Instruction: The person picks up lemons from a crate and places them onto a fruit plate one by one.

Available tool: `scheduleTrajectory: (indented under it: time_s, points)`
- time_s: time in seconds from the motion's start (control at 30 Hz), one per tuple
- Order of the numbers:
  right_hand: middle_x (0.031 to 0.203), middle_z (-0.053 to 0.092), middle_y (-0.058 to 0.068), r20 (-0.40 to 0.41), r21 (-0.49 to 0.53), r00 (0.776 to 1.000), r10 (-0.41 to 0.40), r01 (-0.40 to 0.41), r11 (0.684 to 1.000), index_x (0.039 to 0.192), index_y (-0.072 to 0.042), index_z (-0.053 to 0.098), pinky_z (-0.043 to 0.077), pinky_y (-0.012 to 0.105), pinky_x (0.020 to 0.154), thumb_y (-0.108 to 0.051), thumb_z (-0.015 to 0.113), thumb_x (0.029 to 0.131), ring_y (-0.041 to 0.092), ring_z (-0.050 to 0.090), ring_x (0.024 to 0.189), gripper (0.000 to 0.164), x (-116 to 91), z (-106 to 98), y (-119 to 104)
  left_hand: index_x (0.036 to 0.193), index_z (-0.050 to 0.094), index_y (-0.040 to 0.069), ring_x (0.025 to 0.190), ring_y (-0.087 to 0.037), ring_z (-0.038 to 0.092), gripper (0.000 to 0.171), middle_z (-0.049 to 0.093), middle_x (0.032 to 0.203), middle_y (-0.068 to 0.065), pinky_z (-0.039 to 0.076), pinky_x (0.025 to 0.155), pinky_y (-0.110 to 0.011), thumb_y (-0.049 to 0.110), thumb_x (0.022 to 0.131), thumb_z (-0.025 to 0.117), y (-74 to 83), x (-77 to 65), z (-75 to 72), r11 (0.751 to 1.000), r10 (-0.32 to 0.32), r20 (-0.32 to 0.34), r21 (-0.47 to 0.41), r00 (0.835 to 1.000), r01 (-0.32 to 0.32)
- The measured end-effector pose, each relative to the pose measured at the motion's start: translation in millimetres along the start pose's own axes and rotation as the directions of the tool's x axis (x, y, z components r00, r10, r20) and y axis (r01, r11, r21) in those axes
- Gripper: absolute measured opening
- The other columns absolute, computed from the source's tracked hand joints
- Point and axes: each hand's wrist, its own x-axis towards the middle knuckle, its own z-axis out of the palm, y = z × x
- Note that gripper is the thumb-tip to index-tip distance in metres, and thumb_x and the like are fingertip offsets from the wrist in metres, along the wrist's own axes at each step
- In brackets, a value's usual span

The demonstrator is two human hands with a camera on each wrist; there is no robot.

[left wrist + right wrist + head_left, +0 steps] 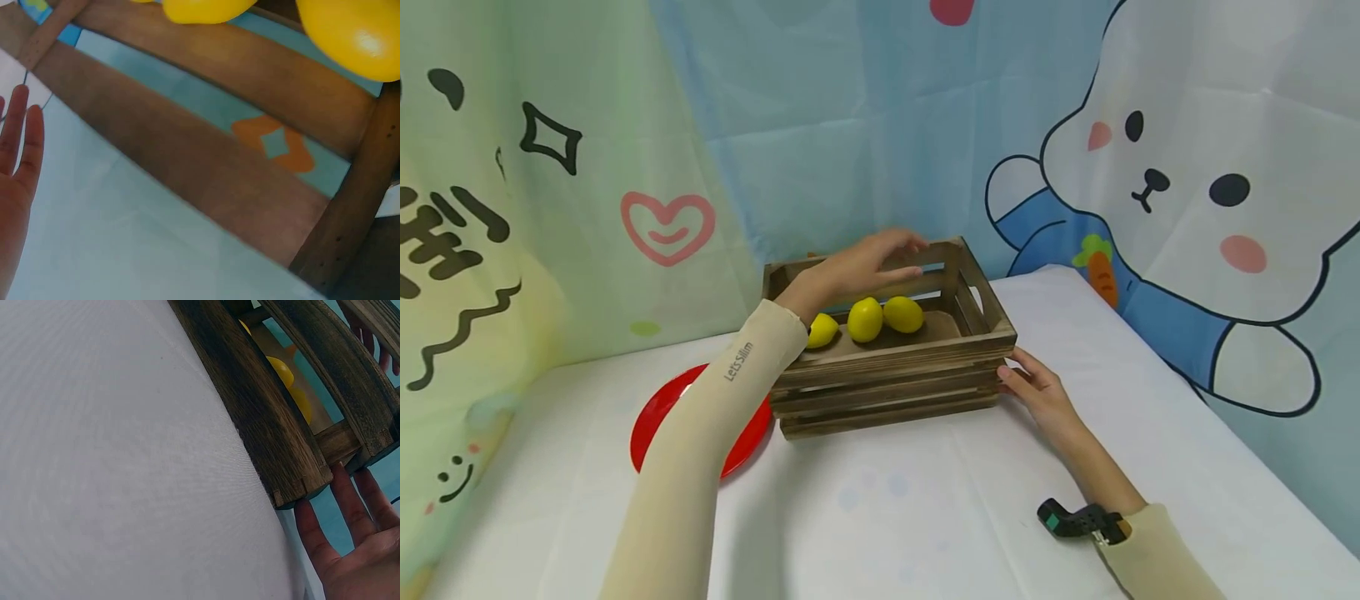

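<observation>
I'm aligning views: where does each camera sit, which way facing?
Head: on the head, facing forward and down at the wooden crate; left hand, right hand, sleeves.
Left wrist: worn there, facing slats and yellow fruit; left hand at edge.
Right wrist: worn there, facing white cloth and crate end; both hands.
Head and right wrist share the crate and both hands.
</observation>
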Motion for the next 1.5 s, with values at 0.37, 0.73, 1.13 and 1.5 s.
scheduleTrajectory:
  time_s: [0.37, 0.73, 1.13, 1.5]
  points:
    - [0.123, 0.055, -0.018, -0.003, -0.004, 1.000, 0.021, -0.021, 1.000, 0.130, -0.036, 0.056, 0.051, 0.018, 0.086, -0.010, 0.053, 0.100, 0.001, 0.058, 0.101, 0.039, -5, 0, -3, 0.143, 0.041, 0.010, 0.136, -0.023, 0.039, 0.057, 0.040, 0.147, -0.006, 0.033, 0.112, -0.037, 0.035, 0.096, 0.061, -9.4, 10.6, 9.1, 0.998, -0.006, 0.127, -0.054, 0.992, 0.013]
    - [0.124, 0.055, -0.018, -0.005, -0.008, 0.999, 0.034, -0.034, 0.999, 0.130, -0.033, 0.056, 0.052, 0.019, 0.086, -0.008, 0.053, 0.100, 0.001, 0.059, 0.105, 0.039, -18, 3, -2, 0.144, 0.040, 0.009, 0.138, -0.023, 0.032, 0.068, 0.035, 0.146, -0.009, 0.027, 0.116, -0.036, 0.029, 0.089, 0.073, -19.6, 15.2, 35.0, 0.998, 0.027, 0.335, 0.042, 0.942, -0.044]
    - [0.125, 0.056, -0.015, 0.012, -0.002, 1.000, 0.000, 0.000, 1.000, 0.133, -0.033, 0.055, 0.052, 0.019, 0.084, -0.008, 0.051, 0.101, 0.002, 0.061, 0.101, 0.041, -19, -10, -14, 0.148, 0.036, 0.004, 0.136, -0.029, 0.039, 0.058, 0.036, 0.149, -0.014, 0.034, 0.112, -0.037, 0.023, 0.098, 0.060, -27.2, 25.5, 48.5, 0.985, -0.033, 0.384, 0.169, 0.923, -0.035]
    - [0.125, 0.056, -0.014, 0.001, -0.007, 1.000, 0.001, -0.001, 1.000, 0.136, -0.027, 0.055, 0.053, 0.020, 0.085, -0.007, 0.052, 0.101, 0.002, 0.061, 0.102, 0.041, -22, -20, -19, 0.145, 0.044, 0.013, 0.127, -0.024, 0.042, 0.060, 0.038, 0.146, -0.012, 0.039, 0.105, -0.038, 0.029, 0.093, 0.067, -11.6, 30.4, 63.9, 0.958, -0.113, 0.460, 0.286, 0.881, -0.027]
